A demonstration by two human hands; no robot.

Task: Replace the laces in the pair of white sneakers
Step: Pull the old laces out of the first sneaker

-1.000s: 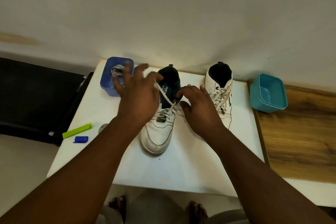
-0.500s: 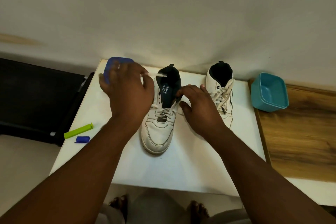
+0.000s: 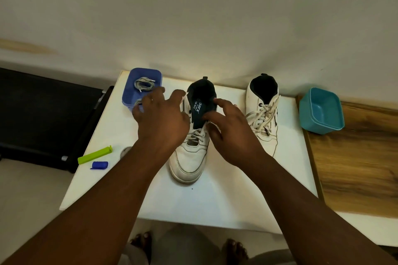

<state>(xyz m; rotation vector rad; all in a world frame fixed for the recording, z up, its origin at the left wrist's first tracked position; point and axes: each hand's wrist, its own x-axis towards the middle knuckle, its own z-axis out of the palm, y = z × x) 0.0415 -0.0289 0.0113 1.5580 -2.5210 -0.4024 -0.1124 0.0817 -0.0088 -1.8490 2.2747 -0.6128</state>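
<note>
- Landmark taken: the white leather sneaker with its dark tongue pulled up, standing toe toward the person near the middle of the white worktop.
- Progress, as judged: the upper eyelets of this sneaker are seen bare; a worn off-white lace is left crossed only in the lower rows. Unlacing is under way, not finished.
- To the right of the landmark, a second white sneaker is seen fully laced; it appears untouched.
- Beyond and left of the landmark, a blue plastic tub is noted with pale coiled laces inside, probably the replacements. None is threaded yet.
- Far right of the landmark, a teal plastic tub is seen.
- Left hand: held over the landmark's left side, fingers spread and relaxed. A lace end shows just by its fingertips; whether it is pinched cannot be told.
- Right hand: laid against the landmark's right side by the tongue, fingers loosely extended; no closed grip is made out.
- Remaining, as judged: the rest of this lace, the whole second sneaker, then relacing both.
</note>
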